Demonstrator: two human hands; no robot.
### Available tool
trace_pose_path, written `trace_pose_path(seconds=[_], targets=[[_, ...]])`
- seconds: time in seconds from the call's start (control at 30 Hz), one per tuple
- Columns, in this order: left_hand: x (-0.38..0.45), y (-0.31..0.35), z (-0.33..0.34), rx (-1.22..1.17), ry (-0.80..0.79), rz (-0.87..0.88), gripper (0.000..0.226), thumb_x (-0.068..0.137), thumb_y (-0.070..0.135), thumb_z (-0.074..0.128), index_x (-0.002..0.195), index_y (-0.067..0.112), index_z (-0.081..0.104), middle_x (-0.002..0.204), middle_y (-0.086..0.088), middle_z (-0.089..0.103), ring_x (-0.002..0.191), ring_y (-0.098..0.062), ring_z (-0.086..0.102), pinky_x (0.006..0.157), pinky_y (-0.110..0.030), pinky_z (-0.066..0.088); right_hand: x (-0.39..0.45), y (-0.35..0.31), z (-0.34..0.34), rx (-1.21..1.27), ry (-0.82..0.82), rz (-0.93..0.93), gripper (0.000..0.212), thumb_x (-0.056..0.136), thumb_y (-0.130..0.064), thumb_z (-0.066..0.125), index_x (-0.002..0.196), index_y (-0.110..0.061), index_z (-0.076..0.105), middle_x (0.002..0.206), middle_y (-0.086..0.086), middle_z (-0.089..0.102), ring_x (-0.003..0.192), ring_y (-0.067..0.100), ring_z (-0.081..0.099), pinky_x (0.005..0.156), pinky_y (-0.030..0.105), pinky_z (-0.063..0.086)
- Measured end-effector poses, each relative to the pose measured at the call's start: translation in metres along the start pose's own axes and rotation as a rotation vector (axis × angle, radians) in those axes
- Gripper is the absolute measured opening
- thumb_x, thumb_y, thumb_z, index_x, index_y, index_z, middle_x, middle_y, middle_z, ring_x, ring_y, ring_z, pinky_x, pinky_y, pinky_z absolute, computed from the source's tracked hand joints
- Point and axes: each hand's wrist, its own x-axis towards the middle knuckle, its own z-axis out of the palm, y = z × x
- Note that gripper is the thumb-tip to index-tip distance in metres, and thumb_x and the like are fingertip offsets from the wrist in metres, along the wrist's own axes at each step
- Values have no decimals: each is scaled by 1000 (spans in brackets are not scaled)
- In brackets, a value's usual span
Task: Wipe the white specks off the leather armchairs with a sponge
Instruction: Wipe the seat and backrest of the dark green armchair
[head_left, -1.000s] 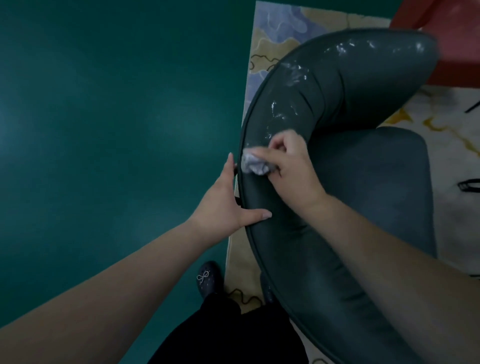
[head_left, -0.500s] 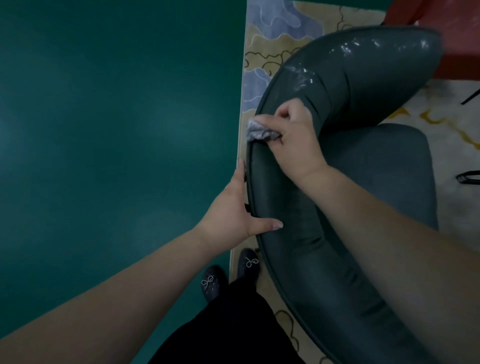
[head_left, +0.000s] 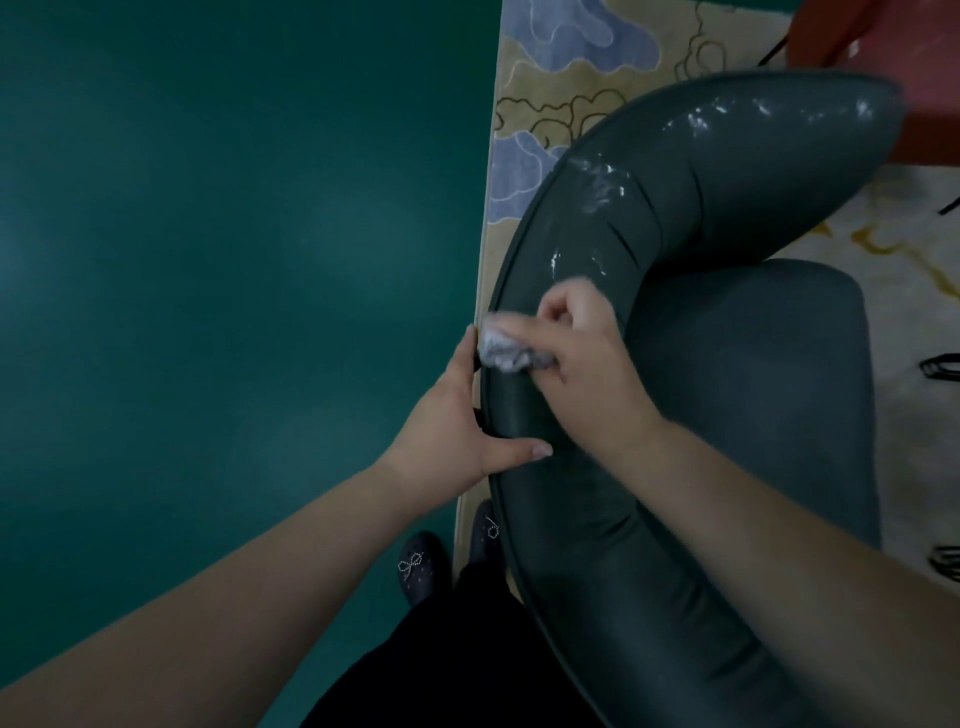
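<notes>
Up the curved rim of the armchair (head_left: 737, 395), just beyond your right hand (head_left: 587, 358) gripping the sponge (head_left: 506, 347), the white specks (head_left: 602, 192) are lying, while your left hand (head_left: 457, 415) is bracing the outer edge, fingers straight.

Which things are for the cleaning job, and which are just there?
For the job:
sponge, gripped by the right hand
dark leather armchair, with white specks on its backrest
left hand, resting on the chair's edge

Just there:
patterned rug
green floor
red furniture
</notes>
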Motion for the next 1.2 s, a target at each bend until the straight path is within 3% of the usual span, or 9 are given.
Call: trace_pose_path(seconds=[0.17, 0.3, 0.4, 0.57, 0.7, 0.83, 0.97, 1.13, 1.2], targets=[[5, 1, -1, 7, -2, 3, 133, 55, 50, 86, 153, 29, -2, 145, 15, 36, 112, 18, 27, 77, 13, 22, -4, 12, -4, -36, -5, -124, 44, 76, 9, 65, 109, -20, 73, 89, 12, 48, 83, 28, 45, 71, 29, 39], [13, 7, -1, -6, 32, 10, 130, 57, 50, 85, 153, 32, -2, 152, 14, 30, 121, 19, 23, 92, 5, 22, 32, 35, -1, 59, 252, 98, 42, 80, 8, 64, 114, -16, 70, 95, 14, 45, 91, 32, 50, 81, 35, 45], [26, 15, -5, -3, 62, 42, 125, 62, 45, 85, 152, 33, -1, 153, 14, 28, 122, 21, 19, 87, 12, 16, 0, 30, 9, 118, 251, 129, 54, 80, 8, 60, 122, -24, 64, 99, 3, 38, 93, 21, 46, 86, 23, 43], [42, 24, -13, 17, 26, 108, 124, 60, 43, 86, 152, 32, 4, 137, 34, 29, 112, 35, 29, 86, 9, 24, 41, 53, -1, 71, 235, 34, 48, 77, 7, 63, 117, -20, 69, 94, 7, 41, 91, 27, 47, 84, 29, 43], [51, 29, -15, 39, 16, 116, 125, 60, 42, 87, 153, 29, 4, 139, 28, 31, 114, 30, 33, 87, 8, 26, 59, 53, 6, 158, 355, 187, 44, 81, 4, 64, 118, -20, 68, 98, 8, 40, 95, 30, 50, 89, 36, 47], [63, 34, -18, 62, -9, 116, 125, 60, 46, 85, 152, 34, 1, 138, 36, 28, 121, 22, 33, 92, 5, 27, 4, 41, 14, 204, 285, 167, 52, 80, -5, 54, 124, -31, 63, 99, -2, 37, 94, 20, 47, 87, 28, 46], [84, 42, -26, 99, -38, 148, 123, 58, 55, 81, 151, 37, 2, 141, 33, 29, 122, 16, 37, 95, 1, 31, 54, 67, 0, 76, 321, 170, 50, 79, 7, 64, 120, -22, 66, 95, 7, 41, 91, 28, 49, 84, 34, 46], [111, 57, -40, 164, -145, 210, 125, 61, 44, 84, 152, 31, 0, 143, 25, 30, 122, 16, 34, 93, 4, 26, 40, 46, 12, 170, 422, 313, 52, 82, 2, 57, 126, -26, 60, 95, -6, 36, 90, 13, 46, 84, 13, 38], [116, 59, -44, 191, -182, 219, 126, 62, 40, 86, 152, 30, -2, 148, 19, 29, 127, 9, 35, 102, -6, 30, 25, 34, 15, 174, 406, 302, 51, 80, -1, 52, 124, -25, 62, 94, -5, 36, 89, 12, 44, 84, 14, 37]])
